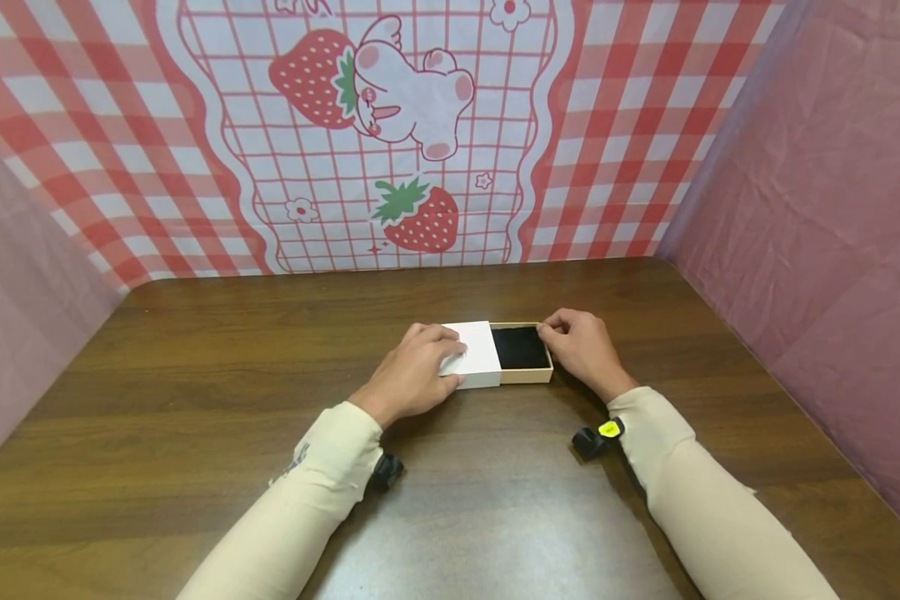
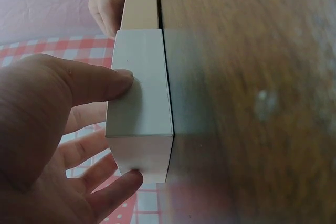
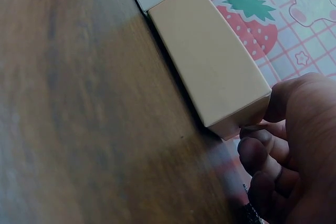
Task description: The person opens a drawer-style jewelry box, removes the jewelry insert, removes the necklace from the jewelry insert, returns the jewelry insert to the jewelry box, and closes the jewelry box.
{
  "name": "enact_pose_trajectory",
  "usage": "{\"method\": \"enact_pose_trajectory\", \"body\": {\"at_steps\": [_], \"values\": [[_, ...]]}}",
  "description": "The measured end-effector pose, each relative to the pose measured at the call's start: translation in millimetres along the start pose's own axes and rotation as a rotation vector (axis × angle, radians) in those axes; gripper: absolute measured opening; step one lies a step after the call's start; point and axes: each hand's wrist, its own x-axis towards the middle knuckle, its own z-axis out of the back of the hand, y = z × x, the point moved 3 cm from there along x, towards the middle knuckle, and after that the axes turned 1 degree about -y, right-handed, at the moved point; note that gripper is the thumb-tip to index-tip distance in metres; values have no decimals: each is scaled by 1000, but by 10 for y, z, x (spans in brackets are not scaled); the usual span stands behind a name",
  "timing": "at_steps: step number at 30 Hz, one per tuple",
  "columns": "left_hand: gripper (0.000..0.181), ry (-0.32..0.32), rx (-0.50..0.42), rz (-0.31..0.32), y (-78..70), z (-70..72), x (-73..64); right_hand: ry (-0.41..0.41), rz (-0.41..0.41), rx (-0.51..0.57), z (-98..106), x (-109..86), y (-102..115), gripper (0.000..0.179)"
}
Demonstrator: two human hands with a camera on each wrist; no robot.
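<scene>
A small sliding gift box lies on the table, its white sleeve [image 1: 474, 350] on the left and its tan inner drawer [image 1: 527, 377] partly out to the right. Black soft-looking material [image 1: 520, 347] fills the part of the drawer that shows. My left hand [image 1: 414, 371] holds the sleeve, the thumb [image 2: 113, 85] against its near side and the fingers over its top and left end. At the drawer's right end, my right hand [image 1: 585, 343] pinches what looks like a small pull tab. The far fingers of the right hand are partly hidden in the head view.
The brown wooden table [image 1: 217, 400] extends around the box. Behind it hangs a red-and-white checked cloth [image 1: 630, 125] printed with strawberries and a rabbit. Pink cloth [image 1: 825, 183] hangs at both sides. Each wrist wears a small black camera [image 1: 589, 443].
</scene>
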Motion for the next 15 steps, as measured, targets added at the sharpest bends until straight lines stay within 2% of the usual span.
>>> {"method": "enact_pose_trajectory", "body": {"at_steps": [8, 15], "values": [[37, -12, -23, -30, -13, 7, 1, -2, -3, 7, -2, -5, -2, 17], [40, -12, -43, 9, 12, 11, 1, 9, -4, 11, 1, -5, 6, 17]]}}
